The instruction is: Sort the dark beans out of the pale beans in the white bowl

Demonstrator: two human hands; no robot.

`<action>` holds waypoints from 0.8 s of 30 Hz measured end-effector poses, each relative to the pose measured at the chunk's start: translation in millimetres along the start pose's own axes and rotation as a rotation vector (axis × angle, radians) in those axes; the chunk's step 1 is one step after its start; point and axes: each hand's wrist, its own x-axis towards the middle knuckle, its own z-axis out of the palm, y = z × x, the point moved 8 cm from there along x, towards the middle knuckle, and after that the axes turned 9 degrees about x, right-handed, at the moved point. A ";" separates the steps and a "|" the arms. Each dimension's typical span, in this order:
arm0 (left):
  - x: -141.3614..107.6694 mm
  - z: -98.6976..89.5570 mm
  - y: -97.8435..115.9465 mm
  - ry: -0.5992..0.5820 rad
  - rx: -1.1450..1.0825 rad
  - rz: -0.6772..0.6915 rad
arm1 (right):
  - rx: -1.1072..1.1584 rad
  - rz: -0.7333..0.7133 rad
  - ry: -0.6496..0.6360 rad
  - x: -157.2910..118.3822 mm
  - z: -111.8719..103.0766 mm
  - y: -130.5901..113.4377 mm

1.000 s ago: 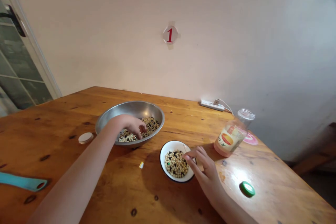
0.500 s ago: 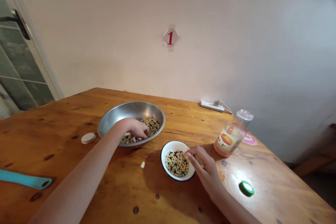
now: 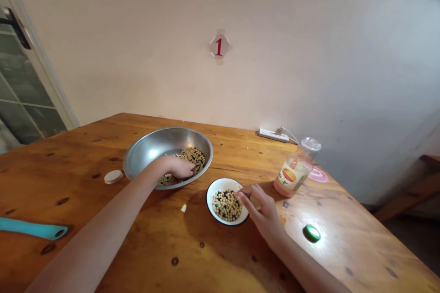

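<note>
- The left hand (image 3: 177, 168) and right hand (image 3: 261, 213) are well apart, each over its own bowl.
- The left hand's fingers (image 3: 185, 173) curl down into the mixed beans (image 3: 191, 157) inside the stainless steel bowl (image 3: 165, 139). The hand hides whether they grip any beans.
- The right hand's fingertips (image 3: 239, 194) are pinched together just over the rim of the small white enamel bowl (image 3: 220, 184), on its side nearest the jar. I cannot tell whether they hold a bean.
- That small bowl sits just in front of the steel bowl, on the wooden table (image 3: 68, 169), and holds a heap of pale round beans with a few dark ones (image 3: 226, 205).
- The steel bowl's mix is pale and black beans, with the black ones thick on the far side.
- To the right stands an uncapped glass jar with a printed label (image 3: 290, 176), and a green bottle cap (image 3: 311, 233) lies nearer the table's right edge.
- A round beige lid (image 3: 113, 176) lies left of the steel bowl, and a teal strip with a hole at its end (image 3: 29, 228) lies at the left table edge.
- A white power strip (image 3: 274, 135) sits against the wall, below a red "1" sticker (image 3: 219, 46).
</note>
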 end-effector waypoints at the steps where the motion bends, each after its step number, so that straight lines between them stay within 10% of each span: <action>1: 0.0 -0.8 1.8 0.006 0.011 0.009 | -0.002 0.002 -0.003 0.0 -0.1 0.6; 24: 7.0 -12.8 -19.3 0.136 -0.123 -0.130 | -0.014 -0.012 -0.058 -0.6 4.6 -0.8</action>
